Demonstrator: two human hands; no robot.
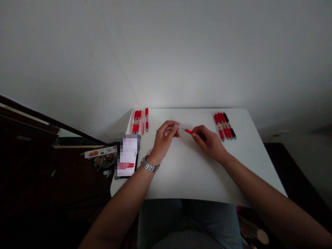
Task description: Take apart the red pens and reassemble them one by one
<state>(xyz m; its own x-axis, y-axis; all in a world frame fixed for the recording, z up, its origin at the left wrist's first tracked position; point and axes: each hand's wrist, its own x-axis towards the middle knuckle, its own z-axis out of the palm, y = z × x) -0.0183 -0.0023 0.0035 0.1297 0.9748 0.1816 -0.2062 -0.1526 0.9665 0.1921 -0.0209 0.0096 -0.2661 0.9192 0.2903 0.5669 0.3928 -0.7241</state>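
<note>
My right hand (207, 141) pinches a red pen (188, 131), its silvery end pointing left towards my other hand. Across a small gap, my left hand (166, 135), with a metal watch on the wrist, has thumb and forefinger closed on a small greyish piece (176, 125) too small to make out. Both hands are above the middle of the white table (186, 176). Much of the red pen is hidden by my right fingers.
Several red pens (219, 126) and a black pen (230, 126) lie side by side at the right. A tray with red and pink pens (137, 121) sits back left, beside a single red pen (147, 119). A phone (127, 155) lies at the left edge. The wall (181, 69) stands behind.
</note>
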